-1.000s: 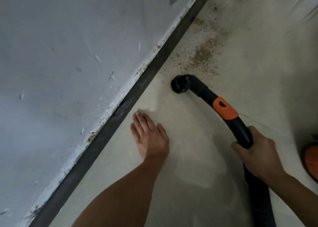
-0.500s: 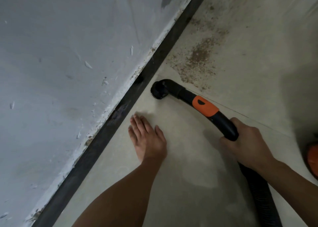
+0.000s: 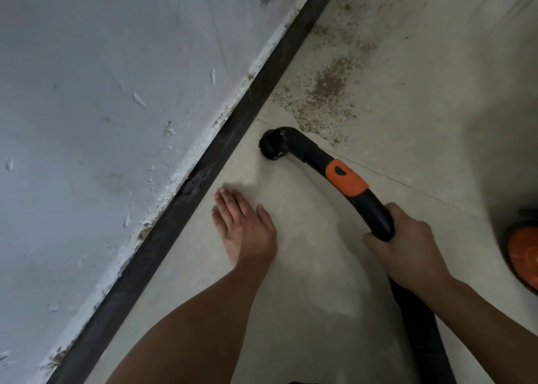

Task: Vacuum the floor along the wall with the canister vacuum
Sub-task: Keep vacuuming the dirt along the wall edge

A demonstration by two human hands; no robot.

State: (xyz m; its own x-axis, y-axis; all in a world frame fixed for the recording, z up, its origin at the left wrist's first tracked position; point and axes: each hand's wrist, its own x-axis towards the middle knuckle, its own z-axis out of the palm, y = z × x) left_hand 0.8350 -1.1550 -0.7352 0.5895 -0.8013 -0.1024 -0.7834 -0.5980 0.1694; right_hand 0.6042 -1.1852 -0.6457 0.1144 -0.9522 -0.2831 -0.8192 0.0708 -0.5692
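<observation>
The right hand (image 3: pixel 407 246) grips the black tube of the vacuum hose (image 3: pixel 375 214) below its orange collar (image 3: pixel 346 179), with the fingers curled round it. The round brush nozzle (image 3: pixel 272 147) stands on the floor (image 3: pixel 320 267) near the dark baseboard (image 3: pixel 203 174) without touching it, just below the brown dirt patch (image 3: pixel 329 86). Compared with half a second ago, the nozzle is a little farther from the baseboard. The left hand (image 3: pixel 247 226) stays flat on the floor, fingers straight and close together. The orange canister (image 3: pixel 524 252) shows at the right edge.

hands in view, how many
2. The left hand lies flat on the floor near the dark baseboard; the right hand grips the black vacuum wand.
</observation>
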